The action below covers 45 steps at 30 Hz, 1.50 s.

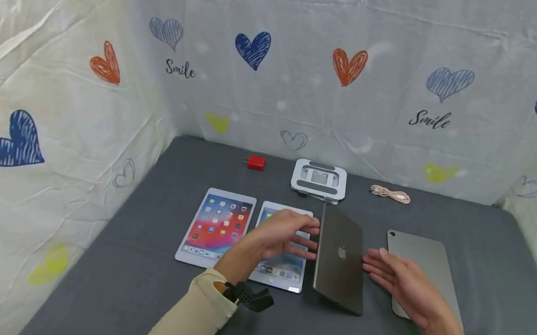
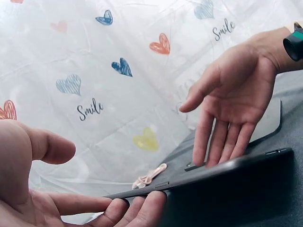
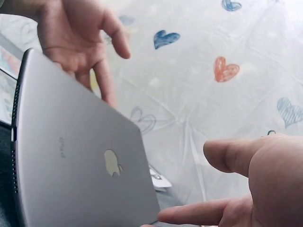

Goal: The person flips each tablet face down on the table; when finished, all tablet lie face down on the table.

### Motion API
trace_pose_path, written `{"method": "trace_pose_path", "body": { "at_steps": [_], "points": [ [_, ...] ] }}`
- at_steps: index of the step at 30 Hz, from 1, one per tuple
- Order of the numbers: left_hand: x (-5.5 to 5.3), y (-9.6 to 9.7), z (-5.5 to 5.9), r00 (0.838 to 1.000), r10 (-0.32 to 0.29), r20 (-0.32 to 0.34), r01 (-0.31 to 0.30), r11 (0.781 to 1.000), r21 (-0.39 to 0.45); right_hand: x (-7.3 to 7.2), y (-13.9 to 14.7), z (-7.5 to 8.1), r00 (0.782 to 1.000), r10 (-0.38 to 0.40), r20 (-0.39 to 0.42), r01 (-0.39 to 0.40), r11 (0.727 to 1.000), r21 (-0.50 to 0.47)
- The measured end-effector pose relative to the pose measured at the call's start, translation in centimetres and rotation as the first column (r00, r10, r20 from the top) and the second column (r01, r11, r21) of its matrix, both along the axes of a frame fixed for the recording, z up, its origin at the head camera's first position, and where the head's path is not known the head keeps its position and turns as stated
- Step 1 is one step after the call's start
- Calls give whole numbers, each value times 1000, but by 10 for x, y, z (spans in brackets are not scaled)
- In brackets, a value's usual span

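Observation:
A dark grey tablet (image 1: 338,263) with an apple logo on its back stands tilted on one long edge, its back facing right. My left hand (image 1: 278,235) touches its raised edge with extended fingertips; the thumb (image 2: 57,146) stays off it in the left wrist view. On the back side, my right hand (image 1: 406,285) has its fingers stretched toward the tablet, palm turned inward. Whether those fingertips touch it I cannot tell. Beneath the left hand lies a white tablet (image 1: 283,269) with its screen lit, partly covered. A grey tablet (image 1: 427,258) lies face down, partly behind the right hand.
Another lit white tablet (image 1: 220,225) lies at the left of the dark grey tabletop (image 1: 116,296). Along the back are a red charger plug (image 1: 257,162), a folded white stand (image 1: 317,189) and a bundled pale cable (image 1: 390,194). A heart-printed sheet (image 1: 280,103) hangs behind.

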<state>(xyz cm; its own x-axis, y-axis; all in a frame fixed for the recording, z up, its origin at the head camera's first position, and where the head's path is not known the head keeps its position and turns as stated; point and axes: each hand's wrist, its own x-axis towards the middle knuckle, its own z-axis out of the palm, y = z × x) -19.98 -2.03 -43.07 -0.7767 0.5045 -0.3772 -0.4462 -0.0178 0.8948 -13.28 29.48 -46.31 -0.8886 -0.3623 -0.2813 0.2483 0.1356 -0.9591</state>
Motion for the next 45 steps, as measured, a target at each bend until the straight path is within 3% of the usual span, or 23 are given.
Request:
{"method": "trace_pose_path", "body": {
  "at_steps": [16,28,32,37,41,45],
  "points": [
    [-2,12,-24,999,31,34,-30,999,-20,6,15,3,999,-35,25,33,996,83],
    [3,25,-27,1000,24,17,-22,996,-90,8,19,5,996,-88,12,85,985,150],
    [7,26,-25,998,-21,-59,11,986,-163,9,18,7,996,-93,7,90,979,181],
    [11,23,-20,983,-100,-154,59,966,-250,9,16,12,995,-98,-1,96,971,221],
    [9,13,-17,974,-142,-175,101,969,-223,10,15,16,995,-97,-26,100,978,184],
    [3,-5,-14,978,-164,-130,148,982,-120,12,17,21,997,-68,-46,71,995,63]
  ]
}}
